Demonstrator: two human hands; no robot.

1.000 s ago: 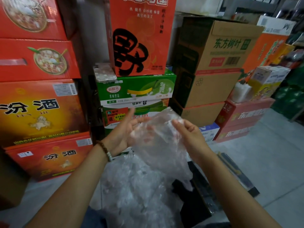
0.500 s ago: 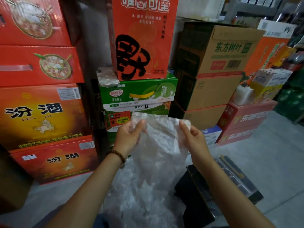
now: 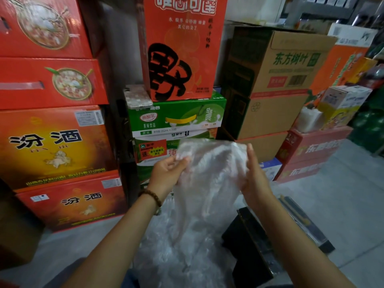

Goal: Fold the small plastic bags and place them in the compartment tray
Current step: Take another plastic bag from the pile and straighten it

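Fold step, frame centre: pinching plastic bag (image 3: 207, 175) top corners with left hand (image 3: 166, 173) and right hand (image 3: 256, 177), held apart; next, bring corners together.

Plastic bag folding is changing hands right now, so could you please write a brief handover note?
Left hand pinches the top left corner of the plastic bag; right hand grips its right edge. The bag hangs spread and unfolded. More bags lie in a loose pile below. The compartment tray sits low on the right, partly hidden by the forearm; its contents cannot be made out. To do: fold this bag, tray it, then the pile.
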